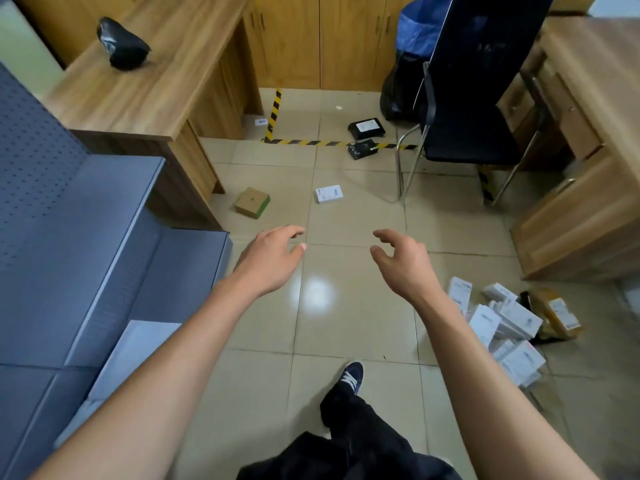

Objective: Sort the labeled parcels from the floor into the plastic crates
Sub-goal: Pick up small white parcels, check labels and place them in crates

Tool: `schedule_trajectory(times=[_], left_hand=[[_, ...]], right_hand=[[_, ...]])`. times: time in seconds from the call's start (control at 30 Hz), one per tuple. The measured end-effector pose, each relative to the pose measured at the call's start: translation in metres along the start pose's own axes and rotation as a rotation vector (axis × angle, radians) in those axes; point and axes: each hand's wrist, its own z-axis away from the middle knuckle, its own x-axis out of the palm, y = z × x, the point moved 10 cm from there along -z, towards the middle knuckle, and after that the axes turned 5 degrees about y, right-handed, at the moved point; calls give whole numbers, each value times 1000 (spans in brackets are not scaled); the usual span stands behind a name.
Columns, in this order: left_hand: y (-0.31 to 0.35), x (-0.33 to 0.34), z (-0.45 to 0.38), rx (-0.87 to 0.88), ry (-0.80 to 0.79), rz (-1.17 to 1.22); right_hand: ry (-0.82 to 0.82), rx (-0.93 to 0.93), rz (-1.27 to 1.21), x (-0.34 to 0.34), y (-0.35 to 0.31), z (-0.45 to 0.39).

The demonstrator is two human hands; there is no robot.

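Observation:
Both of my hands reach forward over the tiled floor and hold nothing. My left hand (273, 254) and my right hand (398, 258) have loosely curled fingers. Ahead of them lie a brown cardboard box (252, 202) with a green edge and a small white labeled box (328, 194). Farther back, two black parcels (366, 129) (362, 149) lie by the striped tape. A heap of white boxes (502, 327) and a brown taped parcel (559, 315) sits on the floor at the right. No plastic crate is plainly in view.
Grey shelving (86, 237) fills the left side, with a white box (135, 355) on a lower shelf. A wooden desk (145, 81) holds a black bag (123, 43). A black chair (478, 98) and wooden cabinets (585, 188) stand at the right. Yellow-black tape (304, 142) crosses the floor.

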Motion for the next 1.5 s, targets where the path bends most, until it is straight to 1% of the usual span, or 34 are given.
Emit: schedule_trajectory(times=[0.17,0.3,0.57,0.67,0.77,0.97,1.13,1.2,1.33,1.5], left_hand=[[15,-6,-76,-3,18,2],[14,-10,-126,-20,14,16],[-31,-30,-244,-77,11,36],[-48,-39,-301,-77,14,62],[-52,-50,-357,-59,0,67],[-22,-62,-457,37,-58,35],[1,-47,-541,89,-129,-1],[10,-41,-578,117,-152,-46],[19,-41,-645,149,-191,-174],[27,-63,-719,157,-175,-233]], right_hand=[[-38,-16,20,-7,-12,-80],[-68,-34,41,-3,-28,-133],[-148,-2,56,43,-52,-245],[-149,21,68,55,-65,-292],[-156,42,67,62,-82,-338],[-89,71,22,59,-105,-423],[-72,137,-5,57,-89,-490],[-73,174,-35,58,-78,-525],[-69,187,-79,59,-74,-606],[-95,185,-120,62,-89,-688]])
